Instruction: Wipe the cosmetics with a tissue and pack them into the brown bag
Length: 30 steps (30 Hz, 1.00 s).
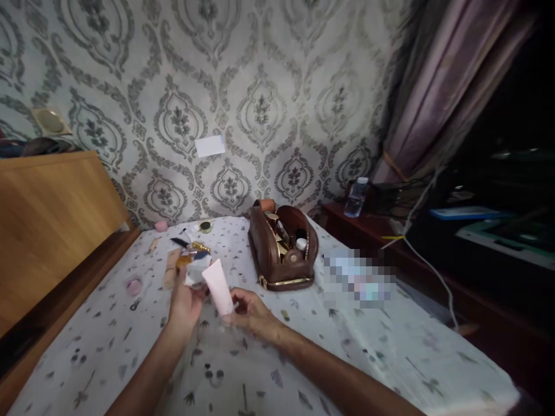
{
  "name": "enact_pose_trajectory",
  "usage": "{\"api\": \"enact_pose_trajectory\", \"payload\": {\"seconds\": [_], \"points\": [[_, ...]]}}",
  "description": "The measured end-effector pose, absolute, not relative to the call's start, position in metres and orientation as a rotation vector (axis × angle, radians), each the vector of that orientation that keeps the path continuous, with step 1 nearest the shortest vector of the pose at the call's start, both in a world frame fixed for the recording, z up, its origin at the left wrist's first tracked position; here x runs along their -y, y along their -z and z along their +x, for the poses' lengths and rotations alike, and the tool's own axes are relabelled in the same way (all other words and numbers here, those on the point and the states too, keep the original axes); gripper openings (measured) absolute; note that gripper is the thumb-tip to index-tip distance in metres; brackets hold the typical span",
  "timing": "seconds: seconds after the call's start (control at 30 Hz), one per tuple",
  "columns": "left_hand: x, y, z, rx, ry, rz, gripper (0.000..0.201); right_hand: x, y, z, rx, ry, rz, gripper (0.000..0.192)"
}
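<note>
My right hand (255, 315) grips a pale pink squeeze tube (217, 286) by its lower end, flat end up and tilted left. To its left, my left hand (187, 300) is closed on a small white item (197, 273) with a dark blue part; its kind is unclear. Just beyond the left fingers, a gold-coloured item (200, 247) and a tan flat piece (171, 268) lie on the patterned cloth (243, 370). Behind my right hand stands a brown cosmetic bag (271, 263), its top unzipped, with several small containers inside, among them a white-lidded jar (301, 245).
A pink jar (161, 226), a round compact (205, 227) and a pink round item (134, 286) lie on the left. A wooden board (56, 225) borders that side. Right of the cloth, a dark red ledge holds a water bottle (356, 197) and a white cable (431, 271).
</note>
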<state>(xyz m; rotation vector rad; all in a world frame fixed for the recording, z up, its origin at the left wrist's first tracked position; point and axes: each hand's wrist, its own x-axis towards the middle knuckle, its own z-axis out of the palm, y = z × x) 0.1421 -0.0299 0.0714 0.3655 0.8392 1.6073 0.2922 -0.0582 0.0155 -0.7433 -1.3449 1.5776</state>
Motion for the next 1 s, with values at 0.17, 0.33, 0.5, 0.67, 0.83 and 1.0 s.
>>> {"api": "enact_pose_trajectory", "payload": {"seconds": [0.17,0.33,0.5,0.67,0.83,1.0], "points": [[0.059,-0.062,0.164,-0.937,-1.210,0.589,0.026,0.057,-0.040,0.297,1.145,-1.379,-0.693,0.051],[0.049,-0.076,0.187,-0.932,-1.247,0.807,0.047,0.064,-0.075,0.331,1.226,-1.194,-0.741,0.064],[0.026,-0.093,0.223,-0.901,-1.196,0.904,0.055,0.074,-0.113,0.385,1.204,-1.019,-0.703,0.050],[0.000,-0.120,0.262,-0.771,-1.194,1.313,0.034,0.066,-0.133,0.436,1.123,-0.784,-0.711,0.033],[-0.060,-0.158,0.278,-0.862,-1.360,2.245,0.011,0.041,-0.150,0.481,0.999,-0.453,-0.763,0.033],[-0.093,-0.151,0.286,-0.851,-0.943,2.777,0.024,-0.011,-0.160,0.508,1.006,-0.361,-0.732,0.038]]}}
